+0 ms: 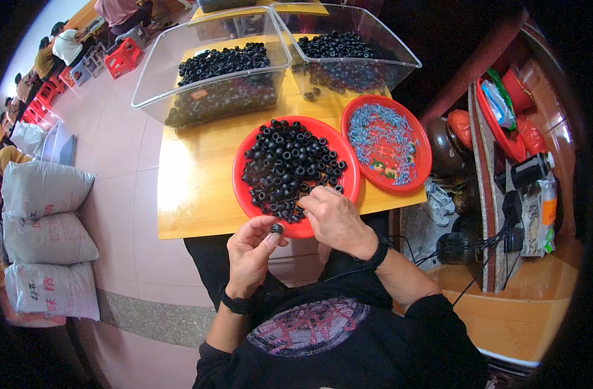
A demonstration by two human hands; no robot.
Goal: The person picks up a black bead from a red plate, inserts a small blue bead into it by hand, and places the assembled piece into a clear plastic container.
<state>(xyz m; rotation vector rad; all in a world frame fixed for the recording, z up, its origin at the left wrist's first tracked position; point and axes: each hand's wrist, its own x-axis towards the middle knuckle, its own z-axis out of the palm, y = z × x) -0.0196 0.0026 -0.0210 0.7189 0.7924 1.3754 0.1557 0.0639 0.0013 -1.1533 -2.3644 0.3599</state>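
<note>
Pinched ring: one small black ring (277,228) sat between the left thumb and the finger opposite, just above the near rim of the round plate, its pale-centred end turned up.
Left hand: the left hand (252,253) was closed lightly on that ring, the other fingers curled behind.
Right hand: the right hand (338,217) bent down over the near right of the heap, fingers drawn together; from where I stood I couldn't tell whether it gripped anything.
Handling, as I judged it: a light hold on the outer wall seemed best, leaving the hole clear; anything so short and round could easily roll out of a loose pinch. Working low over the plate made sense, since a dropped piece would likely land inside.
Heap: the black rings (285,152) were stubby, rounded and smooth-looking, with a dull shine, lying at every angle.
Round plate: the red plate (239,178) looked like glossy plastic.
Patterned tray: the red tray (428,150), right beside the plate, carried a thin scatter of tiny bluish bits (381,126), too fine to make out singly.
Tabletop: the yellow tabletop (193,188) looked smooth and caught glare on its left.
Bins: two clear, boxy bins, left (163,68) and right (394,48), held more dark pieces.
Floor: plump white sacks (47,236) lay stacked on pale tiles.
</note>
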